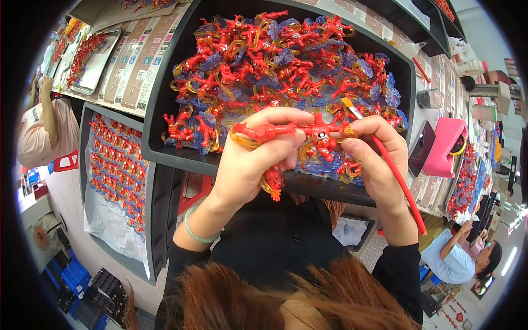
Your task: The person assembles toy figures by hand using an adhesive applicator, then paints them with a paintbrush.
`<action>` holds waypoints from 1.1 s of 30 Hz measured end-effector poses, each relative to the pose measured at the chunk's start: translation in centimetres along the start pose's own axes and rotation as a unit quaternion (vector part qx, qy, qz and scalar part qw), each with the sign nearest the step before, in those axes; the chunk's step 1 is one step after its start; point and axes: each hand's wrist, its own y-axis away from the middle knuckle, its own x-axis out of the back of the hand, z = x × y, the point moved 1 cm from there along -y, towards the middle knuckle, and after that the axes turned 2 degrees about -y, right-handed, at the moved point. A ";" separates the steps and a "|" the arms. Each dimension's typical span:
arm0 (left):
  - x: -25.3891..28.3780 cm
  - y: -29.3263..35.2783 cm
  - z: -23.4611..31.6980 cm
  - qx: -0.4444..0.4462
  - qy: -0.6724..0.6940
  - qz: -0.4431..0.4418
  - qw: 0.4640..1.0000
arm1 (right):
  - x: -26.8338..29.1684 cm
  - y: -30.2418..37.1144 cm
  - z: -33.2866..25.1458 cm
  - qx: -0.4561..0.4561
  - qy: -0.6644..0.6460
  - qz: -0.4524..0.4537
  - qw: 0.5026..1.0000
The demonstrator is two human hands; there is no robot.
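A small red toy figure (322, 138) with clear orange trim is held up between both hands, above the near edge of a black tray. My left hand (258, 148) is closed round its outstretched red limb, fingers curled behind. My right hand (379, 159) pinches the figure's other end between thumb and forefinger. A paintbrush with a red handle (397, 181) also rests in the right hand, its pale bristles (347, 103) pointing up and away. Behind the hands, the black tray (165, 157) holds a heap of similar red figures (258, 60) with clear blue and orange parts.
At left, a lower black tray (118, 258) holds rows of red figures on a white sheet. A pink holder (446, 147), a dark phone (422, 147) and a small cup (428, 99) stand at right. Two people (47, 132) work nearby, one left and one right.
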 end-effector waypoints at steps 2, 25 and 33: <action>0.0 0.2 0.1 -0.003 0.005 -0.001 1.000 | 0.1 0.0 0.0 0.007 -0.009 0.000 1.000; -1.0 1.2 1.0 0.037 0.076 -0.002 0.996 | 0.0 1.0 -0.2 -0.035 -0.149 -0.028 0.988; -3.3 -1.0 -0.7 0.067 0.036 0.041 0.996 | 21.0 7.9 -4.8 0.112 0.483 0.441 0.748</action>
